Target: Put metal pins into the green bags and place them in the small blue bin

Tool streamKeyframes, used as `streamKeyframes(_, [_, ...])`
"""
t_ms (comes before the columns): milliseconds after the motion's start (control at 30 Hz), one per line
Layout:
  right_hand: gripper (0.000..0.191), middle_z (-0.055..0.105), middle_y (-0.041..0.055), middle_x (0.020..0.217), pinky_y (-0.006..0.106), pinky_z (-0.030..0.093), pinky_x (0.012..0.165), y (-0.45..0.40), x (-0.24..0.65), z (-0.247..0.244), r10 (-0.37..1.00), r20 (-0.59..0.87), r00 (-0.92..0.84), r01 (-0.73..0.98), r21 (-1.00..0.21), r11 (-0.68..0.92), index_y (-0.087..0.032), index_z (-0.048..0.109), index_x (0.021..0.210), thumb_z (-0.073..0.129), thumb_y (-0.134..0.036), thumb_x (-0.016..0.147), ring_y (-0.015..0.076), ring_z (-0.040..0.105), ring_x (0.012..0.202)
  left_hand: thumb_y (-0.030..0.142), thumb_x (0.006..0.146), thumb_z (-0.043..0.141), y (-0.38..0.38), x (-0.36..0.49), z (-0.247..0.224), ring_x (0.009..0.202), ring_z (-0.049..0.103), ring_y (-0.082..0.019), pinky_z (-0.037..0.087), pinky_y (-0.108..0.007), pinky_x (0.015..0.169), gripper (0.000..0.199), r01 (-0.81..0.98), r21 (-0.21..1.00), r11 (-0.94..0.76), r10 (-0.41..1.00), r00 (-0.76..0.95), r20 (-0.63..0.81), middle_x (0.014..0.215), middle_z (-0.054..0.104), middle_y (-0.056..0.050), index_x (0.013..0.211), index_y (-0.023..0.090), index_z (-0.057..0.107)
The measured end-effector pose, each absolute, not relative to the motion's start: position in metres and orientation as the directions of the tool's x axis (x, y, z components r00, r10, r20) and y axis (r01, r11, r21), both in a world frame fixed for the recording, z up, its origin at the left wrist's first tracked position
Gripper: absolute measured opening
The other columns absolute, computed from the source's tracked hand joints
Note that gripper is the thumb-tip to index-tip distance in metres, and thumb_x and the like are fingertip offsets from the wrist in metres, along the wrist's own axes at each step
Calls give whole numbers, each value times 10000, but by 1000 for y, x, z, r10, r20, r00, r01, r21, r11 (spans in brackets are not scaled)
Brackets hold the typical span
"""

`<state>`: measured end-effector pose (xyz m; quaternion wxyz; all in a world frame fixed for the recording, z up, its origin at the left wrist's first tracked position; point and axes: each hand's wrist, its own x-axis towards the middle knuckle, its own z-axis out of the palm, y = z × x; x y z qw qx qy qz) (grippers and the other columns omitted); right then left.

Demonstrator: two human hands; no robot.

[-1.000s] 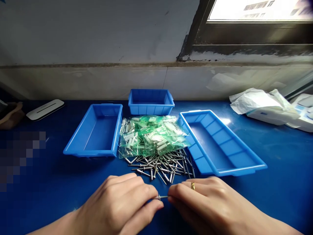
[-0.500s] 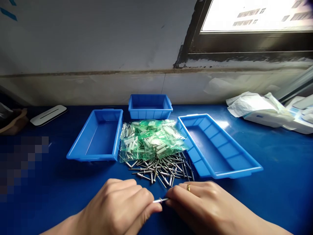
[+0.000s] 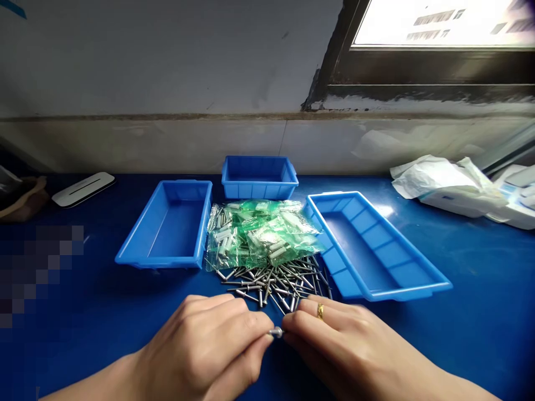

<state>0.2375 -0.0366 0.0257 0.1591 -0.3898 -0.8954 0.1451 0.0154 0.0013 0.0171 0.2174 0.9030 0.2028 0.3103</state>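
Note:
A small silver pop rivet (image 3: pixel 276 332) shows its flange in the narrow gap between my two hands, low in the middle of the head view. My left hand (image 3: pixel 209 340) is closed, pinching one end between thumb and forefinger. My right hand (image 3: pixel 338 340), with a gold ring, is closed on the thin other end; its fingertips cover most of that part. Just beyond my fingers lies a pile of loose pop rivets (image 3: pixel 288 281), with a screw (image 3: pixel 266 293) among them. Clear and green plastic packets (image 3: pixel 263 234) of small white and metal parts rest behind the pile.
Blue bins stand around the packets: a left bin (image 3: pixel 137 260), a back bin (image 3: pixel 259 191) and a right bin (image 3: pixel 401 294). A white flat device (image 3: pixel 83 189) lies at the back left. White wrappings (image 3: pixel 447 178) sit at the back right, below the window.
My hands have come closer together around the pop rivet, so less of its body shows and its flange faces me more. The view has shifted slightly.

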Motion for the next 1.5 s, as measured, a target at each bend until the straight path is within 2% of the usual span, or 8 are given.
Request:
streamKeyframes(233, [282, 658, 28, 734, 207, 476, 590, -39, 232, 21, 749, 230, -622, 626, -428, 652, -148, 631, 819, 504, 95, 750, 136, 576, 625, 85, 1015, 526, 2, 15, 15, 844, 693, -137, 557, -174, 789, 172, 109, 693, -713, 553, 696, 458, 949, 719, -73, 1107, 132, 664])
streamKeyframes(333, [247, 616, 3, 658, 207, 410, 478, -37, 230, 21, 749, 243, -616, 620, -437, 652, -148, 609, 738, 530, 77, 802, 109, 514, 529, 60, 997, 532, 2, 15, 16, 829, 688, -138, 558, -175, 789, 158, 117, 690, -714, 551, 702, 451, 920, 718, -75, 1050, 114, 671])
streamKeyframes(467, [187, 669, 21, 732, 227, 462, 537, -36, 229, 22, 776, 233, -586, 650, -436, 622, -145, 653, 841, 581, 19, 893, 131, 599, 591, 21, 896, 614, -1, 17, 17, 892, 716, -142, 554, -164, 847, 116, 106, 722, -683, 584, 674, 453, 998, 746, -80, 908, 132, 649])
streamKeyframes(667, [136, 678, 40, 799, 269, 509, 629, -35, 235, 21, 754, 255, -605, 650, -389, 653, -140, 670, 945, 619, -32, 882, 178, 642, 690, 36, 885, 576, 0, 16, 17, 592, 606, -117, 496, -197, 569, 130, 213, 657, -723, 593, 679, 433, 702, 683, -4, 867, 138, 655])
streamKeyframes(833, [203, 625, -7, 698, 242, 411, 496, -36, 239, 22, 714, 203, -670, 627, -360, 691, -170, 599, 784, 570, 4, 884, 118, 546, 549, 127, 1042, 467, 3, 15, 19, 626, 628, -151, 498, -276, 629, 203, 186, 508, -841, 444, 774, 452, 760, 719, -35, 1006, 103, 665])
streamKeyframes(1000, [293, 586, -46, 645, 238, 365, 468, -38, 240, 23, 711, 108, -694, 648, -336, 684, -179, 549, 742, 538, 113, 747, 89, 491, 486, 191, 1078, 410, 1, 13, 17, 600, 619, -168, 474, -293, 586, 322, 264, 452, -852, 467, 773, 429, 716, 706, -28, 897, 126, 670])
streamKeyframes(1167, [226, 599, -44, 645, 251, 364, 468, -37, 240, 24, 712, 110, -694, 660, -299, 690, -181, 549, 752, 651, -23, 878, 92, 518, 480, 218, 1093, 359, 0, 14, 15, 571, 585, -163, 456, -293, 556, 425, 285, 448, -848, 469, 797, 381, 677, 672, -20, 824, 131, 676])
streamKeyframes(1500, [238, 616, -51, 674, 268, 351, 439, -36, 243, 15, 700, 55, -712, 675, -223, 704, -200, 523, 847, 582, 31, 859, 106, 547, 459, 173, 1067, 412, 2, 11, 12, 607, 636, -160, 510, -260, 598, 297, 308, 506, -806, 545, 720, 429, 734, 705, -35, 924, 121, 666])
